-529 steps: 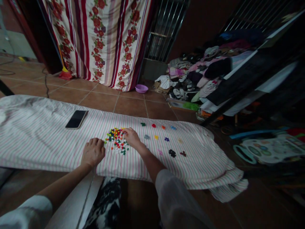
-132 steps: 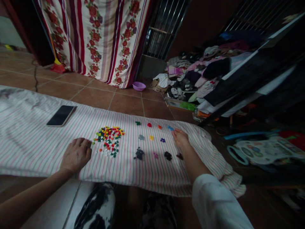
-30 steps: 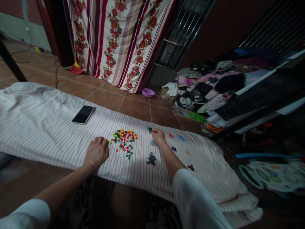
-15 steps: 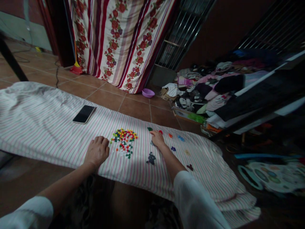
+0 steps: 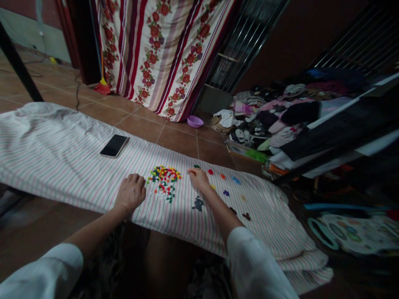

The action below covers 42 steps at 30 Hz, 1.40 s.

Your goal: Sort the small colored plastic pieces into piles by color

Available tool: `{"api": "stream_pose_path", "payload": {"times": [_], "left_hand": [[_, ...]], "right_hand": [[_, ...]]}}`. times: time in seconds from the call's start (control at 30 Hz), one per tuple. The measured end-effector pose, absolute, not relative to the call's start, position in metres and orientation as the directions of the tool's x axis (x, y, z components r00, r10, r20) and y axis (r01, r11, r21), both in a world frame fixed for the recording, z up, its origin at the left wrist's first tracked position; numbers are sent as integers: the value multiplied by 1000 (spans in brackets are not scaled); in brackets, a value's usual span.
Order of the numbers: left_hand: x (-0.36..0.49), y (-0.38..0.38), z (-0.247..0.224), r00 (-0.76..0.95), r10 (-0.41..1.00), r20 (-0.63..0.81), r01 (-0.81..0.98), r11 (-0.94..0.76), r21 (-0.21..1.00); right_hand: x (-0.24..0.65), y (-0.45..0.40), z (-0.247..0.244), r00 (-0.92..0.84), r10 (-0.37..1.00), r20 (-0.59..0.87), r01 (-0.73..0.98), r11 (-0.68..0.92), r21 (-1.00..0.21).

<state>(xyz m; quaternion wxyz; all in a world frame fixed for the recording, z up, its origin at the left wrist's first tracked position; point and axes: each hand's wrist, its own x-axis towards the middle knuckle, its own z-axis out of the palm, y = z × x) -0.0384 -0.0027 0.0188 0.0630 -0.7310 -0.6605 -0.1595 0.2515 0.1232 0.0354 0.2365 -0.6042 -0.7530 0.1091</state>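
Right hand (image 5: 198,179), fingertips drawn close together just beside the dark green cluster (image 5: 196,166); whether they pinch a piece cannot be told; left hand (image 5: 132,192) palm down on the striped cloth (image 5: 77,166), fingers relaxed and slightly apart; between the hands, the mixed heap of small coloured pieces (image 5: 166,176); nearer the wearer, a dark grey cluster (image 5: 197,203); beyond the right hand, red (image 5: 210,171), orange (image 5: 222,176) and blue clusters (image 5: 236,180); farther left, a phone (image 5: 114,146).

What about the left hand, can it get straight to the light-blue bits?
Probably not: the mixed pile and the right hand are between the left hand and the light-blue bits, in the straight way across.
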Motion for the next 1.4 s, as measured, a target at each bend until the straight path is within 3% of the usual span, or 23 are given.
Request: {"api": "stream_pose_path", "payload": {"times": [0.27,0.43,0.7,0.9,1.13,1.4], "left_hand": [[-38,-3,20,74,945,320,986,-118,120],[-38,-3,20,70,944,321,982,-121,142],[-38,-3,20,66,946,319,978,-125,167],[-38,-3,21,64,945,321,982,-117,151],[-38,-2,20,70,944,322,980,-126,156],[-38,-3,20,67,950,306,981,-118,151]], "right_hand": [[188,96,40,-410,893,186,740,445,-504],[160,86,42,-521,834,181,715,542,-441],[125,77,38,-530,826,191,778,563,-278],[111,76,37,-467,872,145,840,489,-236],[112,81,28,-447,874,193,793,487,-367],[125,70,21,-294,922,250,657,385,-648]]}}
